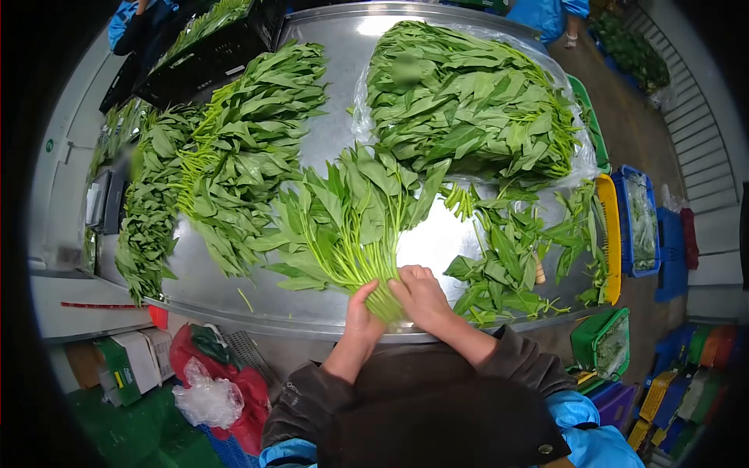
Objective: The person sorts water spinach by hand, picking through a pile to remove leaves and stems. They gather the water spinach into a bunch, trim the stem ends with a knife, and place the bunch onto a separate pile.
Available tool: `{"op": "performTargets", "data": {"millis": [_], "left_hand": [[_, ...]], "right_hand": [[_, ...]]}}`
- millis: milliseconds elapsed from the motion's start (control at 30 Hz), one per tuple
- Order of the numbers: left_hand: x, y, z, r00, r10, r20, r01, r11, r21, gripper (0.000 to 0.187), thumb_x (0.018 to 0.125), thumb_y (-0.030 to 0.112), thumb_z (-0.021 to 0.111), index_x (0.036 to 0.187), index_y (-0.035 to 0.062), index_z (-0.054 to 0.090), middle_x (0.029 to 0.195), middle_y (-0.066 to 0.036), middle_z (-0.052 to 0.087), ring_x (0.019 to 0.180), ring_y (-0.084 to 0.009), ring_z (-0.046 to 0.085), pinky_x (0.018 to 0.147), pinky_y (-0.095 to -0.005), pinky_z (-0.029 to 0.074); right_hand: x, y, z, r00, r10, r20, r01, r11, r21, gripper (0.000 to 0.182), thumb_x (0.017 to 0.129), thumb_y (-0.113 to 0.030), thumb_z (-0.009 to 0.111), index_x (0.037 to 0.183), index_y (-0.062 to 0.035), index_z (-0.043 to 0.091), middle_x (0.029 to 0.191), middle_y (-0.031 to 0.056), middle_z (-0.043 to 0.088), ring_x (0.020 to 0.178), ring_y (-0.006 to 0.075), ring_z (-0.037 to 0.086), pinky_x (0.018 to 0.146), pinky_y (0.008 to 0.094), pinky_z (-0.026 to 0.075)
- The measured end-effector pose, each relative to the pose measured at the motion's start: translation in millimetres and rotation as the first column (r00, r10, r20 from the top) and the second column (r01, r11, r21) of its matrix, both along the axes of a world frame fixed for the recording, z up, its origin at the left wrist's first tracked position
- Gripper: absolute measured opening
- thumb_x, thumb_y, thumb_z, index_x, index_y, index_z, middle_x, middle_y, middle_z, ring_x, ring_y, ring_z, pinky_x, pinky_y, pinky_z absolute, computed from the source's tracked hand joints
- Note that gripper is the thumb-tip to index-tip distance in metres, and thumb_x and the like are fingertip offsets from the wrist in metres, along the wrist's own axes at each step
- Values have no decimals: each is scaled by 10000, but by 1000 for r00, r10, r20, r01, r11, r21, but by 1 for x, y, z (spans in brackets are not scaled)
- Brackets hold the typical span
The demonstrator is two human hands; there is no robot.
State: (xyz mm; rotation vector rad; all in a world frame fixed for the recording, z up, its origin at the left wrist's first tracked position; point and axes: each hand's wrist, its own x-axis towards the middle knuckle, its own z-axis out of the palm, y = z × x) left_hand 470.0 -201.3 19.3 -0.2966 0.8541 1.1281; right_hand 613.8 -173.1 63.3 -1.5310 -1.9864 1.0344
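On the far left we see a long row of leafy greens [148, 207] lying on the shiny metal table [328, 148]. A dark crate [207, 58] with more leaves in it sits at the top left, at the back of the table. Next to the row is a second big pile of greens [250, 140], with its leaves pointing up and to the right.

Down under the table on the left we see a red bag [234, 382], a crumpled clear plastic bag [207, 402] and a green and white box [133, 363].

In the middle, close to the table's near edge, we see the bunch of greens [347, 222] that the hands hold. Its stems come together at the bottom, and its leaves fan out upward. Our left hand [363, 312] is curled around the stems from the left side. Our right hand [421, 296] is closed on the same stems from the right side. The two hands are touching each other at the stems.

Behind the bunch is the biggest heap of greens [468, 101], resting on clear plastic. To the right of the hands, loose sprigs [507, 257] lie scattered on the table.

At the right edge we see a yellow basket [611, 234], then a blue crate [640, 222] with greens inside. A green basket [601, 339] sits lower down on the floor.
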Motion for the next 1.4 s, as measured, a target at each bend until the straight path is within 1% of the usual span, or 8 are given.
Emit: {"op": "performTargets", "data": {"millis": [233,367,467,667,833,1067,1333,1400], "left_hand": [[-3,1,-4,984,-97,152,83,992,94,466,846,176,561,1270,-1,483,1248,-152,563,1126,-320,549,996,-471,421],[2,-3,5,993,-110,-50,112,993,42,482,803,79,610,1262,2,488,1189,-146,586,1103,-311,563,968,-468,444],[2,-4,-12,980,-161,-120,168,984,55,469,797,53,608,1249,-4,494,1146,-149,607,1047,-317,594,949,-459,462],[-2,-5,-23,960,-255,-113,260,965,34,435,829,95,578,1235,-36,492,1141,-171,614,1006,-321,618,941,-454,470],[0,5,2,988,-151,-25,151,988,23,421,869,171,554,1228,-42,503,1155,-180,608,1071,-299,593,955,-436,464],[1,8,0,985,-174,3,174,985,-3,348,875,314,591,1074,29,592,1005,-129,639,927,-258,616,865,-395,490],[7,8,-6,973,-175,-149,159,981,-108,316,839,287,666,1043,59,584,899,-114,636,775,-245,613,704,-391,526],[8,8,21,940,-219,-262,210,976,-63,317,844,279,669,1055,63,572,927,-118,630,763,-251,600,727,-407,523]], "right_hand": [[-2,29,55,995,-81,54,77,995,67,362,861,-280,612,1090,-7,549,976,151,608,743,332,628,649,427,489],[-31,55,38,993,-17,113,0,988,153,257,837,-244,633,980,-32,601,813,152,637,646,346,628,598,426,487],[-40,69,20,908,55,414,-91,994,67,233,823,-248,646,943,-49,632,699,144,642,660,341,642,607,427,497],[-17,62,11,985,-92,147,97,995,-22,206,815,-219,651,892,-28,644,708,159,658,652,317,659,615,386,521],[-12,13,11,883,-215,-418,188,977,-104,166,834,-132,658,936,-16,600,784,124,657,662,285,653,609,337,527],[10,-3,20,914,296,-278,-193,919,344,182,831,-93,640,1006,-54,605,903,97,647,768,284,646,705,348,529],[21,-22,35,866,365,-341,-250,908,335,170,858,-99,613,1019,-46,624,954,87,669,806,267,661,734,351,536],[34,-22,37,892,-317,-324,279,947,-159,233,910,-133,577,1111,-15,584,1039,117,660,831,243,674,729,353,549]]}}
